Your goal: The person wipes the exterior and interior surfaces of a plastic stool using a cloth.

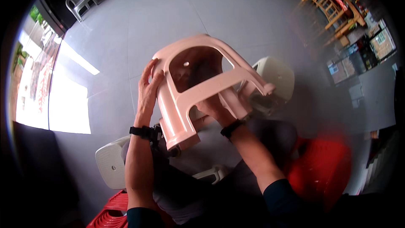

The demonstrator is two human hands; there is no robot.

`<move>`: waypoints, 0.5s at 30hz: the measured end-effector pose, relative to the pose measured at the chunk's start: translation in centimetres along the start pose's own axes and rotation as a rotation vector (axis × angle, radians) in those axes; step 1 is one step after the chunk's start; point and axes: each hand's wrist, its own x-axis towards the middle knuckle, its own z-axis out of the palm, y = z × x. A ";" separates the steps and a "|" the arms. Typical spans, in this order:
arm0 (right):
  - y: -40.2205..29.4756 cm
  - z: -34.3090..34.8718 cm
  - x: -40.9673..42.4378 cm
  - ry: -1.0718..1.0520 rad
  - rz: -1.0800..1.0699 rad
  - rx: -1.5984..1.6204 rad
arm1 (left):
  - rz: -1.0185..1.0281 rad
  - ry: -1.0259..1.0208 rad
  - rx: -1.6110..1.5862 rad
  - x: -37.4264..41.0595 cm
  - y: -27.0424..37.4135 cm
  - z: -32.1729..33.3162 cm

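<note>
A pale pink plastic stool (210,82) is tilted in front of me above my lap, with an arched opening and a leg crossbar facing up. My left hand (147,93) grips its left side near the top corner, thumb and fingers spread over the edge. My right hand (213,106) reaches under the crossbar into the hollow underside. The fingers of that hand are hidden behind the plastic, so their grip does not show. Each wrist wears a black strap, and a small dark device hangs by the left one.
Cream plastic stools stand to the right (278,77) and left (110,163). Red plastic seats lie close at right (319,167) and lower left (109,210). A grey plastic chair (80,1) stands far left, near a bright doorway. Wooden furniture (335,6) and boxes line the right.
</note>
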 end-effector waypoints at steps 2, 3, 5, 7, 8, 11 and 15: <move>4.5 2.7 1.3 0.110 0.029 0.021 | 0.000 -0.062 -0.056 1.6 -0.7 1.4; 3.3 3.5 1.0 0.162 0.057 -0.001 | -0.009 -0.030 -0.018 1.2 -1.3 0.3; 1.5 3.5 1.1 0.160 0.086 0.031 | 0.042 0.005 0.079 0.7 -1.2 -1.0; 1.5 1.9 0.0 0.090 0.131 0.072 | 0.067 0.009 0.098 0.4 -0.7 -0.4; 1.9 1.2 -0.6 0.060 0.159 0.090 | 0.049 0.003 0.045 0.1 -0.5 0.3; 1.1 -0.5 -0.5 -0.054 0.233 0.157 | 0.039 -0.029 -0.011 0.2 -1.9 0.1; -2.7 -4.8 2.1 -0.242 0.374 0.361 | 0.043 0.012 0.013 -0.1 -1.1 -0.6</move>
